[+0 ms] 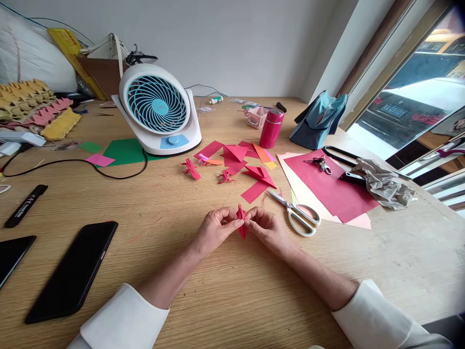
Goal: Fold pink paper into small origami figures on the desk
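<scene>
A small folded red origami piece, narrow and pointed at top and bottom, stands upright between my hands above the table. My left hand pinches its left side between thumb and forefinger. From the other side, my right hand pinches it the same way, and the fingertips of both hands nearly meet. Scissors with white handles lie just right of my right hand. Beyond the hands are red paper pieces and small folded red figures, one at the left and another nearer the middle.
A white and blue fan stands at the back left. Behind the papers are a red flask and a blue bag. Red sheets lie at right, with a crumpled cloth. A black phone and a marker lie left.
</scene>
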`<state>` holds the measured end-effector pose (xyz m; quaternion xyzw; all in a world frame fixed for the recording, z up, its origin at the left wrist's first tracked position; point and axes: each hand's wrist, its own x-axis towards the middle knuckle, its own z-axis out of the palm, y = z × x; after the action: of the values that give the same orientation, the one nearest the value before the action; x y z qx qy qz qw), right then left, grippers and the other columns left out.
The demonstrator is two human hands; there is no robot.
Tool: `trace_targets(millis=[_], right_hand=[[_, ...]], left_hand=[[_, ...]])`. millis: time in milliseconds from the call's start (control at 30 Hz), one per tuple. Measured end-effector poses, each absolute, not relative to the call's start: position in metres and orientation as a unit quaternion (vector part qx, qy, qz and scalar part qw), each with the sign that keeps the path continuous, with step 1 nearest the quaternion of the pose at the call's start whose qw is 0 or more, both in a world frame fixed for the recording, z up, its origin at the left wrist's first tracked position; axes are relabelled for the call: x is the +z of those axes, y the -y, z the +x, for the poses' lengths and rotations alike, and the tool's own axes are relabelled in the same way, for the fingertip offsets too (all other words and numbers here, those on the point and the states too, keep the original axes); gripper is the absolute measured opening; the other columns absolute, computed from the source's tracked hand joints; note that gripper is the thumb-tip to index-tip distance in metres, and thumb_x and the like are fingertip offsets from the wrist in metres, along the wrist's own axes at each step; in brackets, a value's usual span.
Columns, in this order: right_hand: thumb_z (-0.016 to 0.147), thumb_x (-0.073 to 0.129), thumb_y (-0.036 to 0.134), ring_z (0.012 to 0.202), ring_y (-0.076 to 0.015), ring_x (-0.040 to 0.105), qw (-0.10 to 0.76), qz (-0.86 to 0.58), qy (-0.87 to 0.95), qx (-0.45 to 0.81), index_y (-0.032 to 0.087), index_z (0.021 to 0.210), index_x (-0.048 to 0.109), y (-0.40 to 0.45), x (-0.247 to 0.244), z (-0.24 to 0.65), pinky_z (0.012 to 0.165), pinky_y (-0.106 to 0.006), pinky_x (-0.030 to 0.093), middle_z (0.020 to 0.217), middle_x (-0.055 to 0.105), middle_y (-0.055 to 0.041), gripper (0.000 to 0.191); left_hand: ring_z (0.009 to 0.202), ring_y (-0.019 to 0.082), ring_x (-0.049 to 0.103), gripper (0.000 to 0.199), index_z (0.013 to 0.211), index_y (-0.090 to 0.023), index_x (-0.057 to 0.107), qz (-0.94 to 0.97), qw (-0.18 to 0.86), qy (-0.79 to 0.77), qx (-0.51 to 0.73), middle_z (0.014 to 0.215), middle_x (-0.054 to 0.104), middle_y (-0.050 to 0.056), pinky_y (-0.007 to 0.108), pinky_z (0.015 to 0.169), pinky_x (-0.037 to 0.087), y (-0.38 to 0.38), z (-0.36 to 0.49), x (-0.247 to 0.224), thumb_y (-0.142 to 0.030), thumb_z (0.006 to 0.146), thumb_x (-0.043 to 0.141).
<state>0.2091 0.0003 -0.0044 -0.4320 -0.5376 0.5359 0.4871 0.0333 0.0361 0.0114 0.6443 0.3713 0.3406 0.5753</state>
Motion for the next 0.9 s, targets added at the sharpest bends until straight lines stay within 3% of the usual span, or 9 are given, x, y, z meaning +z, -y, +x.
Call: trace_targets(millis=[133, 400, 600, 900], right_hand=[[0.082, 0.071, 0.054, 0.063, -0.0123, 0.051, 0.469, -0.451, 0.553, 0.520, 0.019, 0.080, 0.057, 0.002, -0.009, 0.212, 0.059, -0.026, 0.042, 0.071, 0.058, 0.0006, 0.038], [0.087, 0.065, 0.045, 0.063, -0.0134, 0.052, 0.440, -0.491, 0.564, 0.497, 0.018, 0.079, 0.057, 0.007, -0.011, 0.211, 0.061, -0.027, 0.043, 0.072, 0.061, -0.0015, 0.030], [0.086, 0.067, 0.045, 0.058, -0.0106, 0.043, 0.441, -0.477, 0.566, 0.507, 0.018, 0.080, 0.055, 0.009, -0.008, 0.210, 0.054, -0.024, 0.035, 0.068, 0.055, 0.0020, 0.030], [0.090, 0.062, 0.048, 0.058, -0.0102, 0.044, 0.434, -0.459, 0.588, 0.506, 0.017, 0.079, 0.057, 0.011, -0.006, 0.209, 0.055, -0.023, 0.035, 0.066, 0.055, 0.0016, 0.034]], left_hand=[[0.067, 0.012, 0.054, 0.024, 0.069, -0.016, 0.058, 0.653, 0.559, -0.391, 0.328, 0.069, 0.059, -0.001, 0.023, 0.065, 0.045, -0.034, 0.037, 0.008, -0.034, 0.081, 0.068], [0.071, 0.014, 0.060, 0.027, 0.075, -0.015, 0.063, 0.617, 0.604, -0.386, 0.325, 0.074, 0.063, 0.001, 0.026, 0.070, 0.049, -0.032, 0.039, 0.006, -0.039, 0.080, 0.072], [0.067, 0.012, 0.051, 0.030, 0.066, -0.015, 0.056, 0.608, 0.611, -0.383, 0.333, 0.068, 0.055, -0.002, 0.025, 0.067, 0.044, -0.029, 0.038, 0.010, -0.036, 0.080, 0.072], [0.067, 0.010, 0.047, 0.029, 0.070, -0.015, 0.058, 0.515, 0.688, -0.375, 0.347, 0.070, 0.053, -0.002, 0.022, 0.065, 0.041, -0.022, 0.043, 0.012, -0.037, 0.078, 0.074]])
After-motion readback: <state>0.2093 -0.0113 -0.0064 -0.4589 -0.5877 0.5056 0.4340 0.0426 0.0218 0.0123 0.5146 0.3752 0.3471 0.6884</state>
